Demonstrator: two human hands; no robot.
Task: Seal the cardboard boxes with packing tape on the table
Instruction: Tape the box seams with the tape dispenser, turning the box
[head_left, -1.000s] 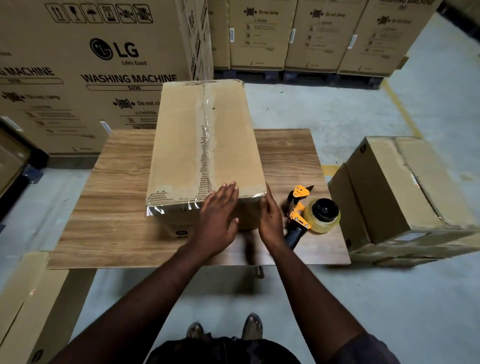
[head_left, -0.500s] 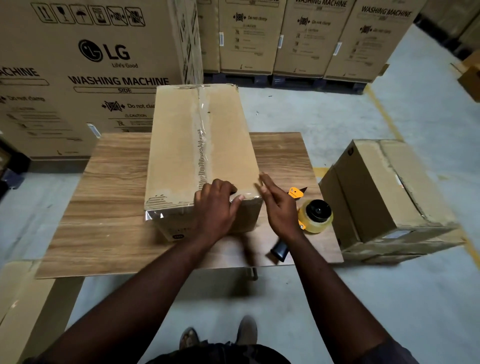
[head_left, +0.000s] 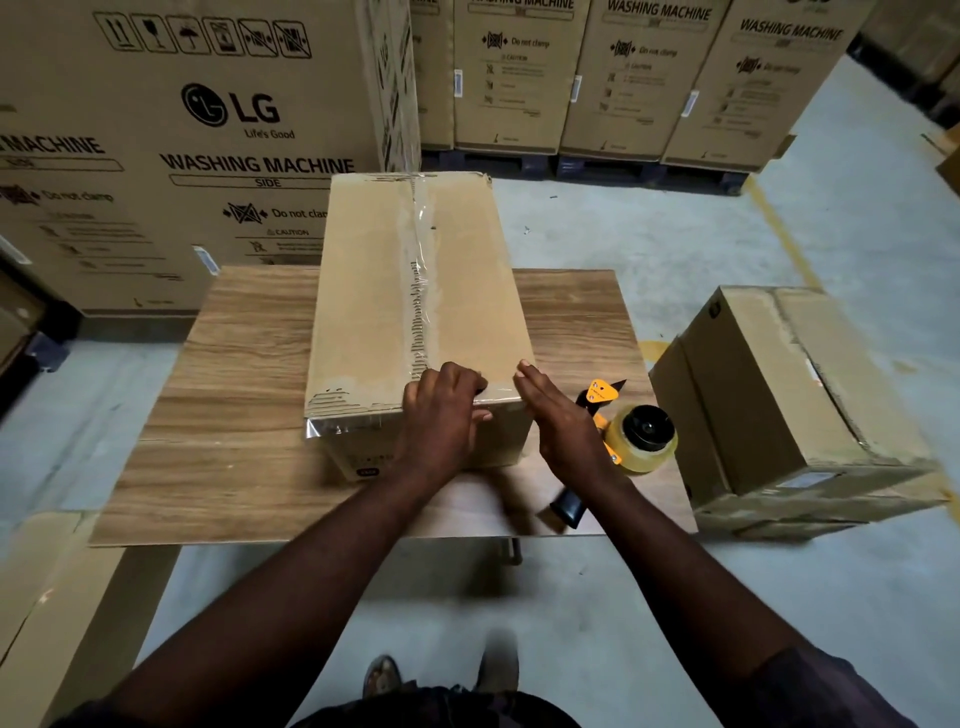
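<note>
A cardboard box (head_left: 415, 312) is positioned lengthwise on the wood-grain bench (head_left: 234, 415), with its far end projecting past the far edge of the bench. A strip of clear packing tape (head_left: 422, 270) is applied along the centre seam of the top face, and a further strip is seen across the near top edge, folded down onto the front face. The left hand (head_left: 441, 421) is placed at the near top edge, just right of the seam; its fingers (head_left: 467, 382) are curled over that edge and the thumb is set against the front face, so that the box is gripped. The right hand (head_left: 561, 415) is held flat and edge-on beside the near right corner of the box, its fingers (head_left: 530, 379) straight and together, with nothing gripped. A yellow tape dispenser (head_left: 639, 436) with a black handle is laid on the bench just right of the right hand. A second cardboard box (head_left: 789, 395) is located on the floor beside the bench, on the right. Large washing machine cartons (head_left: 208, 130) are stacked behind the bench
</note>
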